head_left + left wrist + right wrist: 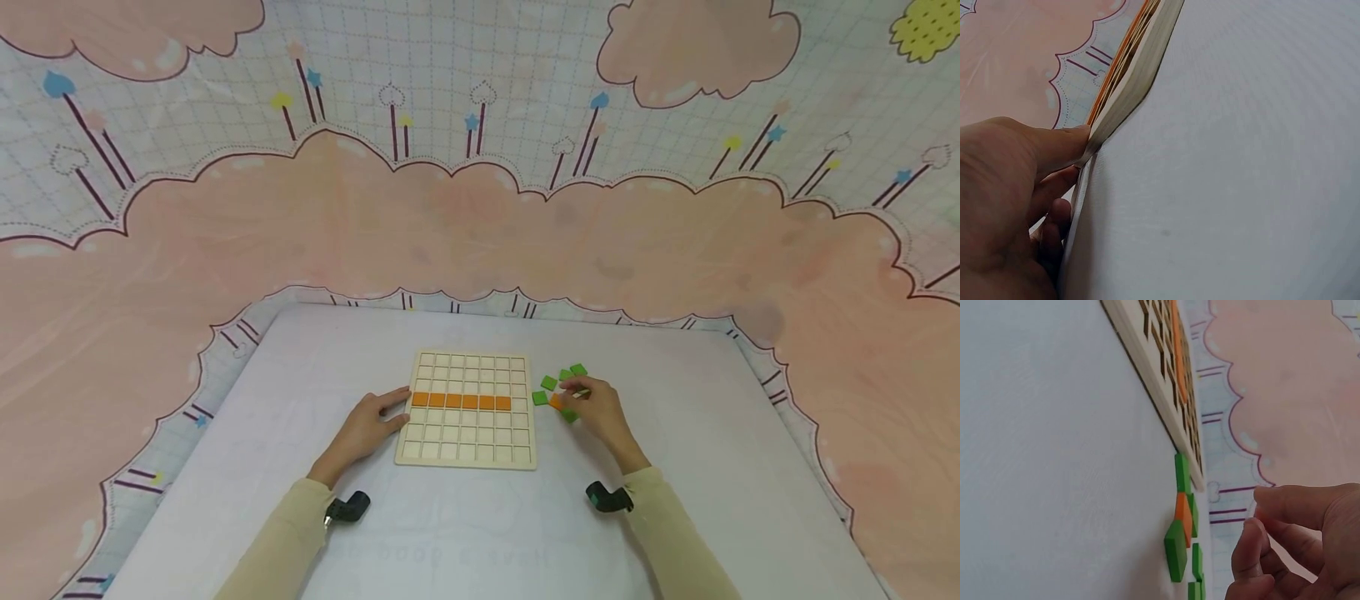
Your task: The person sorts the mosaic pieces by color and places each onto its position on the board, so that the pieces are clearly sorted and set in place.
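A square wooden grid board [465, 433] lies flat on the table, with several orange square tiles [461, 401] side by side in one row from its left side. My left hand [369, 427] touches the board's left edge with thumb and index finger spread apart; the left wrist view shows the thumb [1063, 147] against the rim. To the right of the board is a loose group of green tiles [541, 398] with one orange tile [556, 401] among them. Just over this group is my right hand [597, 410], thumb and fingers bent and apart; nothing shows between them in the right wrist view.
The white tabletop [465, 525] spreads around the board. Behind it hangs a patterned cloth [480, 233] with clouds. A small black camera [348, 507] sits on the left wrist and another black camera [608, 497] on the right.
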The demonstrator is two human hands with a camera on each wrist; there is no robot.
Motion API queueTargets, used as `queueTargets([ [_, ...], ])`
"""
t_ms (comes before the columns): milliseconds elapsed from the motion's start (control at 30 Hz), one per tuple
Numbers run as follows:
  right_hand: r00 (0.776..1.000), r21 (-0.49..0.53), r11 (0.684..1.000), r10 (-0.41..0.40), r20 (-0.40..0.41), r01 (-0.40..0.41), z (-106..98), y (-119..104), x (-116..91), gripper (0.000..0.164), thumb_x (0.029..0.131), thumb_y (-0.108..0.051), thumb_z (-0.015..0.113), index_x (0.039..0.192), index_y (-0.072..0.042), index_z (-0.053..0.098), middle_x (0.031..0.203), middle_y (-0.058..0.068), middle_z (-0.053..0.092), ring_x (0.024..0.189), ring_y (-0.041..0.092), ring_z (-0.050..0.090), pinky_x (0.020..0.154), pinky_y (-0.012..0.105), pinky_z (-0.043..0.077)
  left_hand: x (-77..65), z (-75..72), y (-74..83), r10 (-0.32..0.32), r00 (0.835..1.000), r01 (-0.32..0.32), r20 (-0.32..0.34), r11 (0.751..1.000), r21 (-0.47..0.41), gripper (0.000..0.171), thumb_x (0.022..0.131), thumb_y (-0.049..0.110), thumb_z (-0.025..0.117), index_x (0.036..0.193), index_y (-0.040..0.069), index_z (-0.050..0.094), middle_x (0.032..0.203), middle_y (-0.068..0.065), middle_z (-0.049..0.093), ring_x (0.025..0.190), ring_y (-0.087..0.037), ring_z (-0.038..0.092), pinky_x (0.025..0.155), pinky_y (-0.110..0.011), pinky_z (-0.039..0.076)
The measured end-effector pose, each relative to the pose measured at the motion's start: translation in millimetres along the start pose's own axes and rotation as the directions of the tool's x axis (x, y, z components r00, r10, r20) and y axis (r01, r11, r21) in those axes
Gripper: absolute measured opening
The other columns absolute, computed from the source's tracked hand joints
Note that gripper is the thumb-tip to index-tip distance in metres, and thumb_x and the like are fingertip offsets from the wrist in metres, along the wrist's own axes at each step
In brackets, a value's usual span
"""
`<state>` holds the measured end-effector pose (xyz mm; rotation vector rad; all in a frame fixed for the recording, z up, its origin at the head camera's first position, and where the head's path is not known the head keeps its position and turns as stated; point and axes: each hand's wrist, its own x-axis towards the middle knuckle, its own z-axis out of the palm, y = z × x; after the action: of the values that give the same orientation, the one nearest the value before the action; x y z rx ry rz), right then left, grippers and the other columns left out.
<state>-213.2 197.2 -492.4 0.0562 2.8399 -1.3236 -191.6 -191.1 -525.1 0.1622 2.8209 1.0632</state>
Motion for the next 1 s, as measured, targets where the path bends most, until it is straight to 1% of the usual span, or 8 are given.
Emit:
queueTargets([
  [200,1.000,0.006,1.000,0.026,0.005,-0.026,0,6,0,0.018,0.086,-0.012,0.073,0.102,-0.004,0.072,0.090,0.009,0.065,0.077,0.020,0.058,0.059,0.026,0.045,0.5,0.3,-0.8,0.000,1.000,0.000,-0.007,1.000,-0.001,0.052,0.093,0.026,0.067,0.143,0.017,0.053,0.149,-0.001,0.051,0.098,-0.019,0.049,0.088,-0.040,0.044],
  [333,0.999,-0.006,0.999,0.041,0.005,-0.041,1,10,2,0.019,0.085,-0.012,0.074,0.102,-0.004,0.073,0.090,0.009,0.064,0.080,0.020,0.057,0.060,0.026,0.045,0.0,0.3,-0.5,-0.002,1.000,0.002,-0.007,1.000,-0.004,0.052,0.093,0.026,0.067,0.143,0.017,0.053,0.148,-0.002,0.051,0.099,-0.020,0.050,0.089,-0.041,0.044],
  [533,0.999,-0.015,0.999,0.051,0.006,-0.051,3,15,5,0.021,0.084,-0.013,0.076,0.103,-0.003,0.073,0.088,0.008,0.064,0.079,0.020,0.055,0.063,0.026,0.044,0.5,0.5,0.2,-0.003,1.000,0.003,-0.009,1.000,-0.008,0.052,0.093,0.025,0.067,0.142,0.017,0.053,0.149,0.000,0.051,0.097,-0.019,0.049,0.087,-0.040,0.044],
  [733,0.998,-0.071,0.996,0.061,0.007,-0.061,5,23,10,0.024,0.082,-0.015,0.078,0.103,-0.004,0.075,0.091,0.009,0.068,0.081,0.020,0.057,0.068,0.027,0.043,0.5,0.8,-0.5,0.006,1.000,-0.006,-0.005,1.000,-0.006,0.052,0.093,0.026,0.067,0.142,0.016,0.053,0.150,0.001,0.050,0.099,-0.019,0.050,0.090,-0.042,0.044],
  [1000,0.997,-0.094,0.993,0.076,0.031,-0.073,8,25,12,0.024,0.081,-0.016,0.078,0.103,-0.006,0.076,0.088,0.008,0.066,0.080,0.020,0.055,0.067,0.028,0.041,0.5,-0.3,0.2,0.003,1.000,-0.003,-0.004,1.000,-0.008,0.052,0.093,0.025,0.067,0.142,0.016,0.053,0.150,0.001,0.050,0.099,-0.019,0.049,0.091,-0.042,0.044],
])
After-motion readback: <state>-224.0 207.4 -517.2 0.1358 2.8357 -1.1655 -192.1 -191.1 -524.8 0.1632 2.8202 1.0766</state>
